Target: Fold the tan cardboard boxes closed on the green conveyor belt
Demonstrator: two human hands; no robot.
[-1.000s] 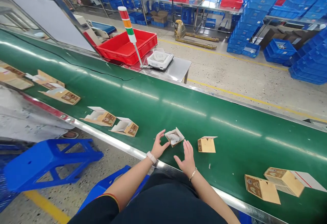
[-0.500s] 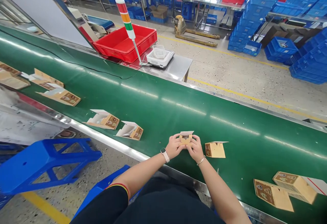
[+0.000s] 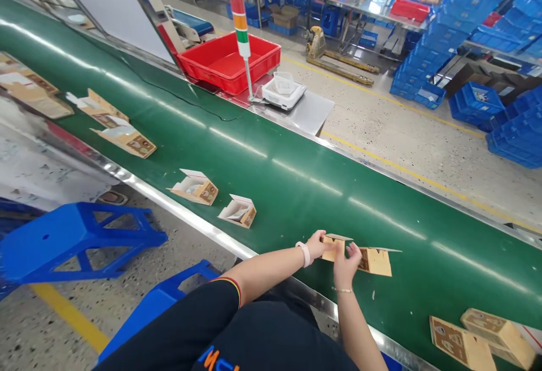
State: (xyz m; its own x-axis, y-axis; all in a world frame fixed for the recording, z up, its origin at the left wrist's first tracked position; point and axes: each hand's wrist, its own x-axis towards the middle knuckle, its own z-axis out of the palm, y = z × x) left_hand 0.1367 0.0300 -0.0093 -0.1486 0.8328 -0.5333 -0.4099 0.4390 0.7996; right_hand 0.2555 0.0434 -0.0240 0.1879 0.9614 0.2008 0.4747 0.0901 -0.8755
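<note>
A small cardboard box [image 3: 332,251] with a raised flap sits on the green conveyor belt [image 3: 292,201], between my two hands. My left hand [image 3: 314,247] is closed on the box's left side. Fingers apart, my right hand [image 3: 347,262] is at the box's right side, its thumb side across the front. Just right of it stands another cardboard box [image 3: 379,262] with its flap up. Two open boxes, one [image 3: 198,188] and another [image 3: 239,212], lie on the belt to the left.
More boxes lie at the lower right [image 3: 459,344] and far left [image 3: 127,136]. Beyond the belt are a red bin [image 3: 228,63], a signal light [image 3: 240,23] and a white scale [image 3: 283,93]. Blue stools [image 3: 84,241] stand at the near side.
The view has shifted, and both hands with the box appear further right, closer to the neighbouring box. My right hand's fingers have opened away from the box, which is now turned.
</note>
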